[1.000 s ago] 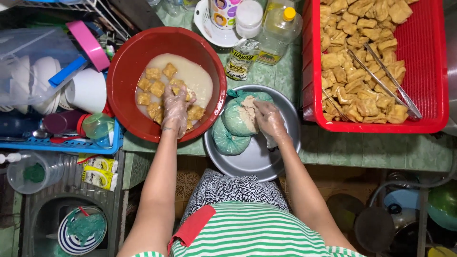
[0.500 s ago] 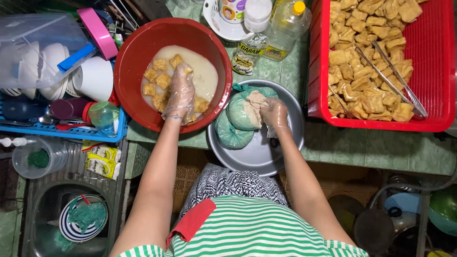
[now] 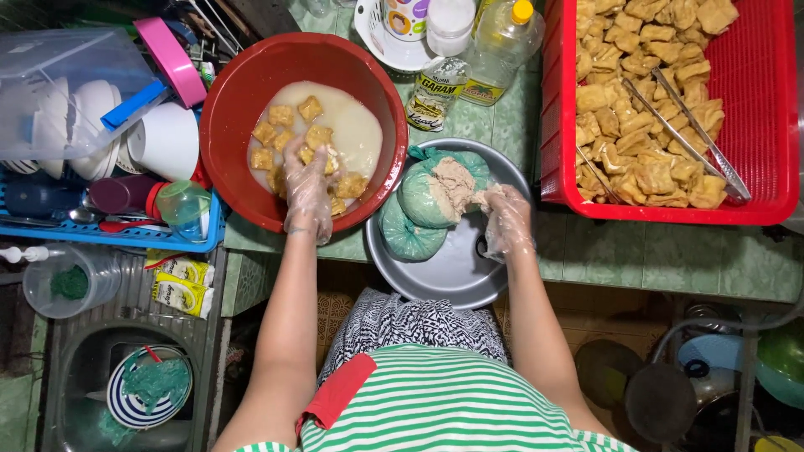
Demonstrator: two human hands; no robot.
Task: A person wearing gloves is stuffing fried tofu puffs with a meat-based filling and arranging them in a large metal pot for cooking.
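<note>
A red bowl (image 3: pixel 234 100) holds pale batter with several tofu squares (image 3: pixel 289 134) floating in it. My left hand (image 3: pixel 308 188), in a clear plastic glove, reaches into the bowl and its fingers close on a tofu piece near the front. Beside it stands a grey metal bowl (image 3: pixel 452 268) with two green plastic bags of beige filling (image 3: pixel 440 188). My right hand (image 3: pixel 505 219), also gloved, pinches a lump of that filling at the open bag's right edge.
A red tray (image 3: pixel 779 125) of fried tofu with metal tongs (image 3: pixel 695 125) sits at the right. Oil bottle (image 3: pixel 502 33), salt packet (image 3: pixel 435 92) and jars stand behind. A blue dish rack (image 3: pixel 109 230) with white cups is left; a sink (image 3: pixel 100 385) lies below it.
My left hand has stayed in the batter, shifting slightly among the tofu. My right hand has drawn back from the bag with a lump of filling.
</note>
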